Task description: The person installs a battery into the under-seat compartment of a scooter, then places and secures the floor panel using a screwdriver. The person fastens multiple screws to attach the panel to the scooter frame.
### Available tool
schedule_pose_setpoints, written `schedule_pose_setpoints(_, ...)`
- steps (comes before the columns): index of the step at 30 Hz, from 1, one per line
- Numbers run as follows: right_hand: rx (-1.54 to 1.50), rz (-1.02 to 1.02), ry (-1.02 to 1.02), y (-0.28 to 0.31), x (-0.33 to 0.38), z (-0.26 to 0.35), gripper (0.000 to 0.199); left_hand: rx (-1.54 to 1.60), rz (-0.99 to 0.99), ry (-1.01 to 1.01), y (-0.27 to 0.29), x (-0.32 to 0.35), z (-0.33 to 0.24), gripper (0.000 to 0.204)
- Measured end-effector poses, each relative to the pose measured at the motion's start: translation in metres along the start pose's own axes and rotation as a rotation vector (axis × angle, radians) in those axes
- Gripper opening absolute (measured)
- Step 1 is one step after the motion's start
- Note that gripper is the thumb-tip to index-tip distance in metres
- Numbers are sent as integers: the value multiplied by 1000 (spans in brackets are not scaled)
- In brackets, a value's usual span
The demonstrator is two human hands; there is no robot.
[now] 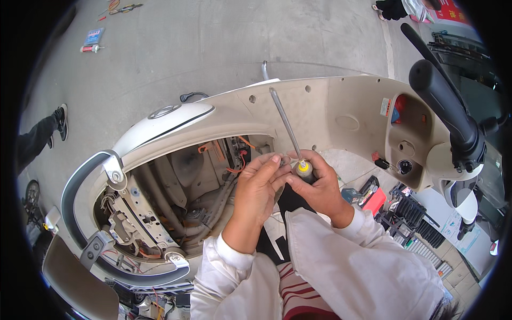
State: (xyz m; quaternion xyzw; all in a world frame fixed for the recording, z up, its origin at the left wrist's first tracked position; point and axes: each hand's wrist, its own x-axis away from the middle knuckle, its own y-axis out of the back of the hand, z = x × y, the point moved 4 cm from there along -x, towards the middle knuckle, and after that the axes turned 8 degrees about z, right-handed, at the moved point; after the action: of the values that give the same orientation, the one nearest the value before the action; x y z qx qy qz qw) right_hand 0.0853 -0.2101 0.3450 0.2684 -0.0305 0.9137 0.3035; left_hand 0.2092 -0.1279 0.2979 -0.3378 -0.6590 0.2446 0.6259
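Observation:
My right hand is wrapped round the dark handle of a long screwdriver, which has a yellow collar. Its steel shaft points away from me, the tip lying over the beige inner panel of a scooter. Close beside it, my left hand has thumb and fingers pinched together on a small thing too small to make out. Left of that hand, the scooter's body opens onto a compartment showing wires, an orange connector and dark hoses.
A curved grab rail rims the scooter's rear at left. Handlebar grip and a key are at right. Toolboxes and goods stand on the floor beyond. A tube lies far left; one person's leg shows there, another person far right.

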Motion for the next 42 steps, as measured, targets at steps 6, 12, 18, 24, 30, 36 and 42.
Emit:
schedule_pose_setpoints(6,30,61,-45,37,36,16,54,105,-156,-218,-12,-32,-49,22)
schedule_pose_setpoints(12,308,-17,65,70,56,30,51,152,-151,-182,-34,-44,-58,22)
schedule_pose_setpoints(18,331,-51,89,80,53,29,52,-4,-142,-121,-36,-53,-58,24)
schedule_pose_setpoints(24,316,-62,59,84,51,26,51,-80,-132,-137,-39,-60,-62,24)
schedule_pose_setpoints(30,-267,96,-317,93,46,13,50,-410,13,-181,-47,-69,-75,27)
schedule_pose_setpoints(36,-574,79,-414,100,43,1,35,-432,-23,-61,-44,-89,-74,21)
schedule_pose_setpoints(42,-203,-97,-204,116,57,-5,29,-272,-211,-32,-33,-120,-29,22)
